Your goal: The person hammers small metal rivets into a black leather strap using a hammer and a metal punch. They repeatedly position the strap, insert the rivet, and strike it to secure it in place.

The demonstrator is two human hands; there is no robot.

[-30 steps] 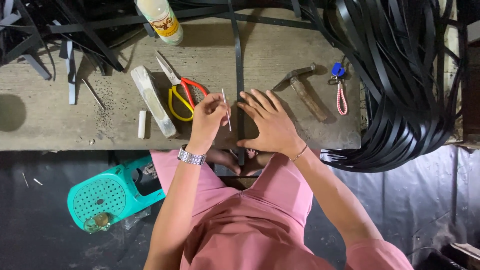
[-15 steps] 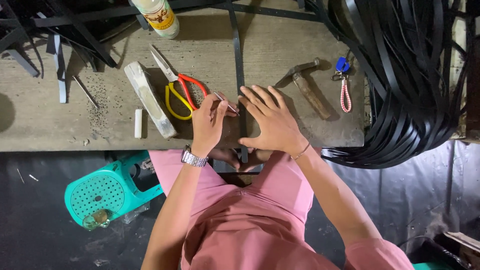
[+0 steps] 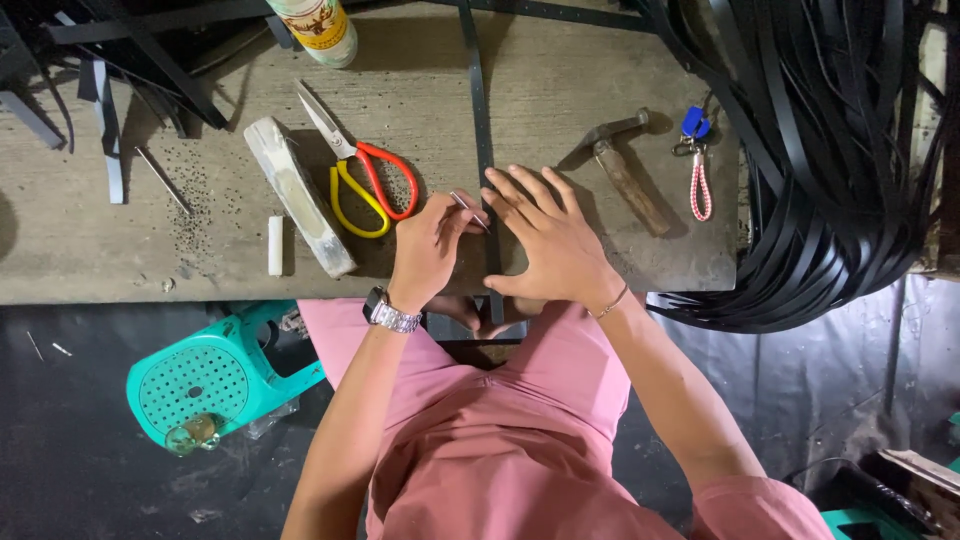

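Note:
A narrow black strap (image 3: 480, 120) runs from the far edge of the wooden workbench (image 3: 420, 80) toward me. My right hand (image 3: 550, 240) lies flat on the strap near the bench's front edge, fingers spread. My left hand (image 3: 430, 245), with a metal wristwatch, pinches a thin metal tool (image 3: 468, 210) whose tip meets the strap just beside my right fingertips.
Red-and-yellow scissors (image 3: 360, 175), a pale sharpening block (image 3: 298, 195), a white chalk stick (image 3: 275, 245) and a bottle (image 3: 315, 25) lie left. A hammer (image 3: 625, 170) and a blue key with a cord (image 3: 697, 165) lie right. Coiled black straps (image 3: 830, 150) hang right; a teal stool (image 3: 205, 375) stands below.
My left hand has tilted the thin metal tool down from upright, so its tip now lies against the strap. My right hand stays pressed on the strap.

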